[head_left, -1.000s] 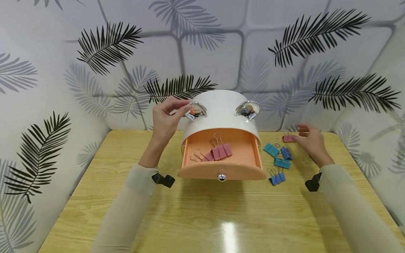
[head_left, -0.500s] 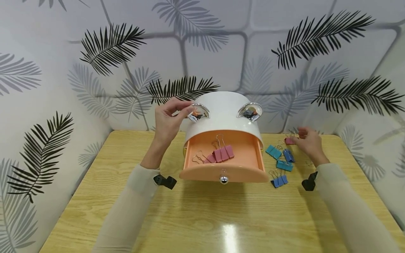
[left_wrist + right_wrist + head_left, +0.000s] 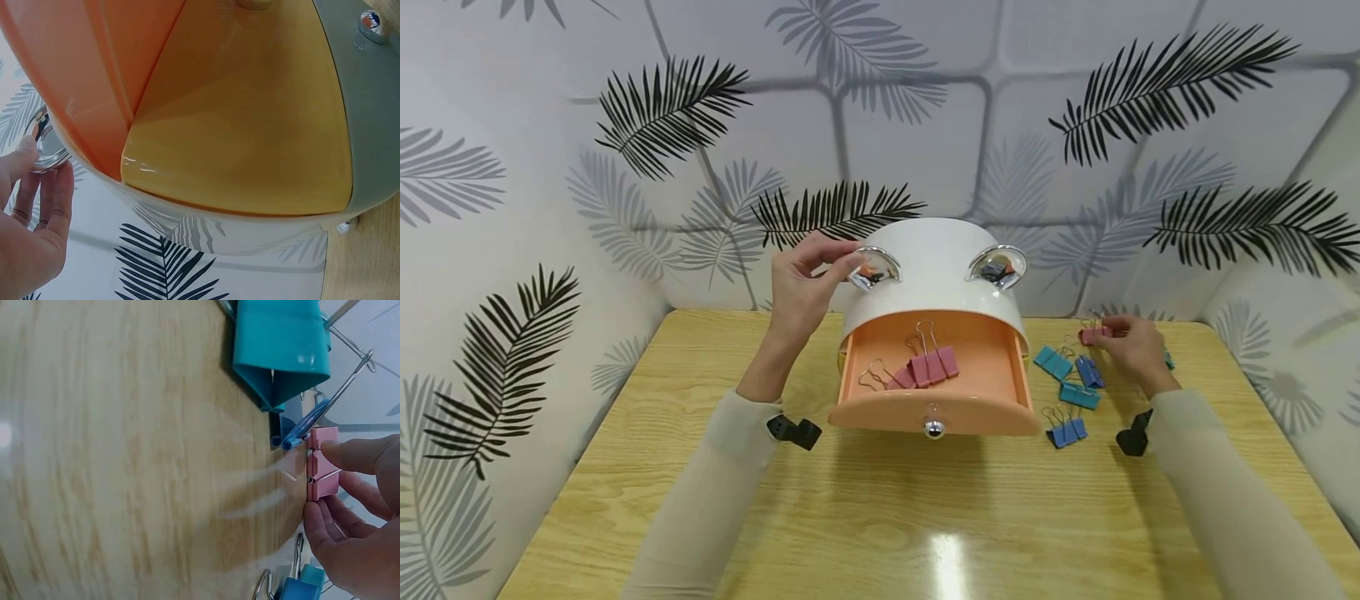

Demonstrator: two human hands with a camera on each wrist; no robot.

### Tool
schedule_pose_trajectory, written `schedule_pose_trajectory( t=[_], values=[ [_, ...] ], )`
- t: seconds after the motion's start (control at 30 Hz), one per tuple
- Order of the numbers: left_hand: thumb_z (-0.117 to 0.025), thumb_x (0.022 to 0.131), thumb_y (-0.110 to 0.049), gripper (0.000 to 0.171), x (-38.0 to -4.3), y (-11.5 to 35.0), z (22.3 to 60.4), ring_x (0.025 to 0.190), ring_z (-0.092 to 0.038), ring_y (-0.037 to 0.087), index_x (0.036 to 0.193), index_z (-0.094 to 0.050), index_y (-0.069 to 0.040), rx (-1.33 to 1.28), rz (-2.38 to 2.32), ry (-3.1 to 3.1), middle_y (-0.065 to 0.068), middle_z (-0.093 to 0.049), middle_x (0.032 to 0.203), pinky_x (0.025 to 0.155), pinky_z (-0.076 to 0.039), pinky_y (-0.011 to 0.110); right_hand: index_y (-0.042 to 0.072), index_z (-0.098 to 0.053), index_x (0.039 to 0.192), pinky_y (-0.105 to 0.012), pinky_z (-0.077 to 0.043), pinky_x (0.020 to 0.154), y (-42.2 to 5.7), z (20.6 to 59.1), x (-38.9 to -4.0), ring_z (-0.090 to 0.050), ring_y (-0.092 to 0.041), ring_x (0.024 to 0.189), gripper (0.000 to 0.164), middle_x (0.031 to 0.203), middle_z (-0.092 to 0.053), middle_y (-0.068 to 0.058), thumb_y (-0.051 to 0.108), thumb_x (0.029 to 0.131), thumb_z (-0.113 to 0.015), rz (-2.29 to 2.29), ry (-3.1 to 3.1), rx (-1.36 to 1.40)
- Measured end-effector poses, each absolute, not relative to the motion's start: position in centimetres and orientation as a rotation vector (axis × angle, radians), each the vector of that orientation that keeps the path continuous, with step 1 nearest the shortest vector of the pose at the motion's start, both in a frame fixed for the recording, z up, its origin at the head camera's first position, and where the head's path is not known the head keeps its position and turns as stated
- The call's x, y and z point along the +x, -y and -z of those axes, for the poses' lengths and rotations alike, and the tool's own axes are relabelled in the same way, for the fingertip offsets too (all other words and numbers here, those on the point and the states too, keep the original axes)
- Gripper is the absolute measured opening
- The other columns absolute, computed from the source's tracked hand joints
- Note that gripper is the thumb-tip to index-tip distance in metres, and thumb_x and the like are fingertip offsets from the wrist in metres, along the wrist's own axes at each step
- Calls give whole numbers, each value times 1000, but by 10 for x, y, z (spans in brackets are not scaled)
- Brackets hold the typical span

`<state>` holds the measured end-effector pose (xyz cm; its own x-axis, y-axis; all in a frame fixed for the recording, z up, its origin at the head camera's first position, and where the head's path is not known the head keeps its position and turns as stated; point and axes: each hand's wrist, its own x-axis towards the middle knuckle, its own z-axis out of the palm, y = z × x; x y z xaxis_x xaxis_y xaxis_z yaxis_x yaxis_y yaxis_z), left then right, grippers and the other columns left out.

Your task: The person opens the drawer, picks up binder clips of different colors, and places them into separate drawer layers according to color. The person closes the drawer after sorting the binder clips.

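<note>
My left hand pinches the left chrome ear of a white rounded cabinet between thumb and fingers. The left wrist view also shows that ear gripped at the side. An orange drawer is pulled out, and pink binder clips lie inside. At the far right, my right hand holds a pink binder clip, thumb on one face and fingers at its end. Teal clips and blue clips lie beside that hand, one teal clip partly hidden behind it.
A yellow drawer front and a grey one sit below the orange drawer. The wooden table meets leaf-patterned walls at its back and sides. A round knob juts from the orange drawer.
My right fingers have closed in on the pink clip at the back right. The left hand keeps its place at the ear. The whole head view has shifted slightly.
</note>
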<state>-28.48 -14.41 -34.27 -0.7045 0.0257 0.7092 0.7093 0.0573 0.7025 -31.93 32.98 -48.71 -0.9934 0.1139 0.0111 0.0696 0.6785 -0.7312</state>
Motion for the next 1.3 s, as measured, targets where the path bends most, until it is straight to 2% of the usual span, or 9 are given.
schedule_pose_trajectory(
  t=[0.27,0.4,0.6,0.8,0.87,1.03,1.3],
  values=[
    [-76,89,7,13,-284,144,342,79,-66,12,102,-76,9,-731,1706,1811,9,-67,88,65,-59,24,-12,-60,129,-27,-50,66,-331,493,-322,-56,-39,101,41,119,-61,-30,14,98,-69,-1183,2825,-195],
    [-76,89,8,13,-284,143,342,78,-66,12,101,-76,10,-733,1712,1807,8,-66,87,65,-59,22,-11,-62,124,-27,-49,62,-333,495,-322,-56,-38,96,37,115,-61,-30,13,97,-71,-1170,2809,-190],
    [-75,89,8,12,-285,143,342,78,-65,11,100,-76,10,-737,1725,1802,0,-65,84,67,-59,22,-10,-63,116,-26,-49,59,-334,495,-320,-58,-37,92,30,112,-64,-30,11,96,-71,-1161,2807,-173],
    [-75,89,8,12,-285,143,342,78,-64,12,100,-76,10,-737,1712,1801,4,-66,84,66,-59,21,-8,-65,118,-30,-52,69,-334,492,-316,-62,-42,102,34,116,-65,-30,20,99,-70,-1181,2788,-147],
    [-75,89,8,12,-286,143,342,79,-63,13,101,-76,10,-739,1705,1800,7,-66,85,65,-58,21,-8,-65,120,-27,-51,70,-334,490,-314,-61,-41,103,37,117,-64,-30,23,100,-68,-1198,2782,-131],
    [-76,89,7,12,-286,144,342,79,-62,12,101,-77,9,-748,1694,1796,9,-66,84,63,-57,21,-9,-65,119,-11,-46,63,-333,480,-310,-62,-37,100,37,115,-65,-30,24,102,-67,-1172,2750,-53],
    [-75,89,8,12,-285,143,342,79,-62,13,101,-77,10,-750,1712,1788,9,-66,84,63,-57,20,-6,-68,113,-7,-44,61,-328,460,-300,-64,-32,94,34,110,-69,-28,26,101,-68,-1091,2695,-4]
  ],
)
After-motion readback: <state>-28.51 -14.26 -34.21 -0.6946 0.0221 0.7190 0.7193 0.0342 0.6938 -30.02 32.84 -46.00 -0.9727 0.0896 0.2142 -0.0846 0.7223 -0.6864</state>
